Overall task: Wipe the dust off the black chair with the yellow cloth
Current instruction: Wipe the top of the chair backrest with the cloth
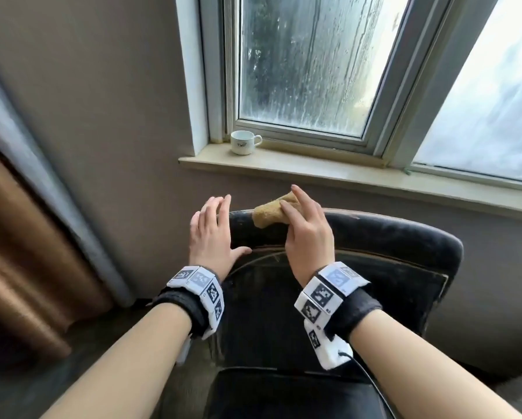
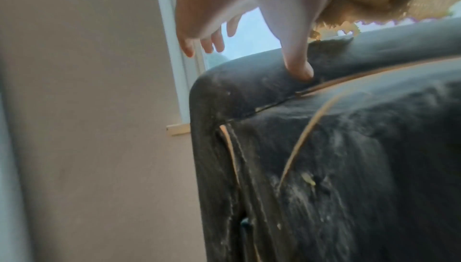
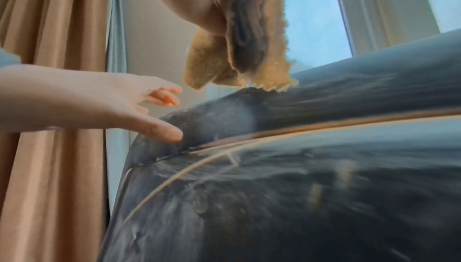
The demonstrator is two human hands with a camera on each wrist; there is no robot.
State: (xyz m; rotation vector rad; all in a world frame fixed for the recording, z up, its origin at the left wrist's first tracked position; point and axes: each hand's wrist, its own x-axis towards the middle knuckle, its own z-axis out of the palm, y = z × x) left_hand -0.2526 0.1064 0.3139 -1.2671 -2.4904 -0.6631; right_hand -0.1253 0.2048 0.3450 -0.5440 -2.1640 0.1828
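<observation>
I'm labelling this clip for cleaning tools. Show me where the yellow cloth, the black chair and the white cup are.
yellow cloth [image 1: 264,214]: head view, on the bunched part left of the holding fingers.
black chair [image 1: 404,237]: head view, on the padded top of the backrest.
white cup [image 1: 243,143]: head view, on its side wall.

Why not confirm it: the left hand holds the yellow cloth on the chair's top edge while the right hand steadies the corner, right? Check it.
Hands are swapped. In the head view the right hand holds the yellow cloth on the black chair top edge, while the left hand steadies the corner, thumb on the backrest.
</observation>
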